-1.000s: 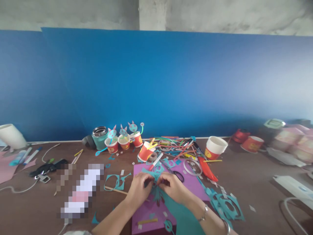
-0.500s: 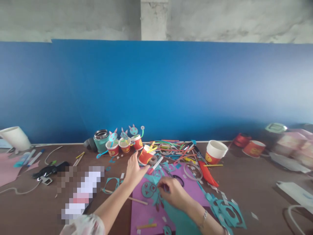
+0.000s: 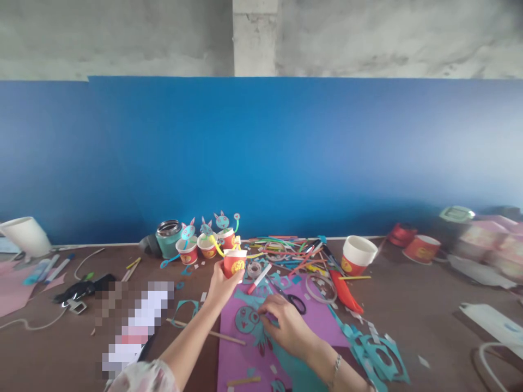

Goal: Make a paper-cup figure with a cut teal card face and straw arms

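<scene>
My left hand [image 3: 224,284] is wrapped round a small red and white paper cup [image 3: 234,265], lifted above the purple sheet. Bent yellow strips stick out of the cup's top. Thumb and fingertips of my right hand [image 3: 286,325] are pinched beside a round teal paper face [image 3: 245,319] with red drawn lines; whether something small is between them is hidden. Under that hand lie teal pieces with reddish ears. Three similar cups, one of them a cup with a blue spoon-shaped strip [image 3: 187,252], stand behind, with teal rabbit heads rising from them.
A purple sheet [image 3: 318,310] lies in front of me with black-handled scissors [image 3: 297,304], a red-capped marker [image 3: 260,279] and a tape roll [image 3: 254,269]. Behind is a pile of coloured strips [image 3: 281,251]. Stacked cups [image 3: 359,255] stand right; teal scraps [image 3: 378,354] lie nearer.
My left hand has closed round the cup and brought it slightly left and nearer, turning it upright. The right hand has barely moved.
</scene>
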The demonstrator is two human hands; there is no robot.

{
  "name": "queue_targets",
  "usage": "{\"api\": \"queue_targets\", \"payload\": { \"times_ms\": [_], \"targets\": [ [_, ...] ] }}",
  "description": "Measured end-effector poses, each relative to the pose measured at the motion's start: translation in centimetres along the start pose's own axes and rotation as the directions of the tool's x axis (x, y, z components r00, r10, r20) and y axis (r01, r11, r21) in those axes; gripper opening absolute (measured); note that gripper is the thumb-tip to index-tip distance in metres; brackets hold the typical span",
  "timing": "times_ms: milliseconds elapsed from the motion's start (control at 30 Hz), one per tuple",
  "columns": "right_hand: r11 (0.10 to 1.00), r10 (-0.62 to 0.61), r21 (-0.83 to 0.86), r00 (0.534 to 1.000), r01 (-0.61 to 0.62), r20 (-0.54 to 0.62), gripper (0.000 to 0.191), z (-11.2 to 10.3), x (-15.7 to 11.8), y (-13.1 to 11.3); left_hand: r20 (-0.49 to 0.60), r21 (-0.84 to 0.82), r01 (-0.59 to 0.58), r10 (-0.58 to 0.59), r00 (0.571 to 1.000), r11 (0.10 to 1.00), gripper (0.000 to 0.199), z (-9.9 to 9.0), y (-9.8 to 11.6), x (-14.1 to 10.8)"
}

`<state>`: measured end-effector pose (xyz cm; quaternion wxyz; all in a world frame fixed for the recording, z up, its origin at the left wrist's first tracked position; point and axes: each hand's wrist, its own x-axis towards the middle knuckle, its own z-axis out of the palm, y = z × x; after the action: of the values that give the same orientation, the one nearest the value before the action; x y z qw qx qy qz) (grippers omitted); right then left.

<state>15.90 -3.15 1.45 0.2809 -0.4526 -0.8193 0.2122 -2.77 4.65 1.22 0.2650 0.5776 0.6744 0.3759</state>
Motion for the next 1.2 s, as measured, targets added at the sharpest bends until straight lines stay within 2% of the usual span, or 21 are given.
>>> {"api": "queue_targets", "payload": {
  "times_ms": [67,133,300,467,633,733,867,1000,1200],
  "targets": [
    [1.000,-0.020,-0.020,0.999,0.021,0.029,0.017,0.4,0.0,-0.3,0.056,0.033,-0.014,0.012,0.998,0.999,0.042,-1.0,-0.7,-0.9],
    [0.998,0.005,-0.055,0.998,-0.001,0.060,0.021,0.9,0.2,-0.8,0.043,0.120,-0.031,0.026,0.999,0.992,0.040,-1.7,-1.3,-2.1],
    [0.977,0.188,-0.124,0.976,-0.174,0.113,0.040,1.9,1.4,-1.8,-0.037,0.408,-0.106,0.133,0.990,0.907,0.038,-1.9,-2.0,-3.9],
    [0.941,0.327,-0.118,0.941,-0.317,0.086,0.045,2.5,2.7,-2.0,-0.059,0.474,-0.142,0.193,0.979,0.869,0.037,-1.8,-2.0,-4.2],
    [0.958,0.281,0.051,0.959,-0.283,0.044,0.031,3.1,2.7,-1.4,-0.071,0.545,-0.160,0.235,0.969,0.823,0.041,-2.7,-1.8,-4.3],
    [0.949,0.295,0.110,0.955,-0.297,0.035,0.032,2.9,2.5,-1.0,-0.057,0.552,-0.148,0.215,0.975,0.820,0.038,-3.0,-2.0,-4.3],
    [0.950,0.306,0.043,0.950,-0.309,0.067,0.035,2.5,2.4,-0.6,-0.047,0.567,-0.139,0.200,0.979,0.812,0.039,-2.9,-2.4,-4.2],
    [0.965,0.264,0.005,0.965,-0.264,0.002,0.007,2.4,2.5,-0.5,-0.067,0.595,-0.115,0.192,0.979,0.796,0.039,-2.6,-2.8,-4.2],
    [0.951,0.287,0.125,0.958,-0.282,-0.024,0.022,1.7,3.1,-0.6,-0.115,0.636,-0.060,0.171,0.978,0.769,0.043,-2.2,-2.9,-4.2]
  ]
}}
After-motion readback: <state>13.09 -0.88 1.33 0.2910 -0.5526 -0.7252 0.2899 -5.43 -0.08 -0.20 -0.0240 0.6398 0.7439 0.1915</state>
